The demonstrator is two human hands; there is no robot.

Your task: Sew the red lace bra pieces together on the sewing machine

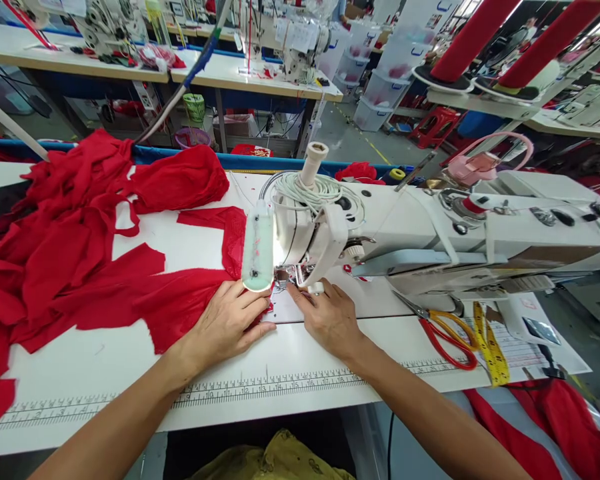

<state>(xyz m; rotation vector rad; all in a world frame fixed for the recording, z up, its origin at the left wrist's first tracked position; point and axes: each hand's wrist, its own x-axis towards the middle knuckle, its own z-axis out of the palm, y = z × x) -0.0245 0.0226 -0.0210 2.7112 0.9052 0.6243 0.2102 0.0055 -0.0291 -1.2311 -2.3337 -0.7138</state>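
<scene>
My left hand [240,310] lies flat, fingers stretched out, on the edge of a piece of red fabric [180,300] beside the sewing machine's foot. Its fingertips reach under a pale green plate [258,250] on the machine head. Close to the metal presser foot [283,275] is my right hand [333,320], its fingers loosely bent on the machine bed with nothing visible in them. A white sewing machine [380,217] stands behind both hands. The fabric under the foot is largely hidden by the plate and my fingers.
A heap of red fabric [75,247] covers the table's left side. To the right lie scissors [450,333] with red and orange handles and a yellow tape measure [491,350]. A printed ruler [265,387] runs along the front edge. Red thread cones [473,40] stand behind.
</scene>
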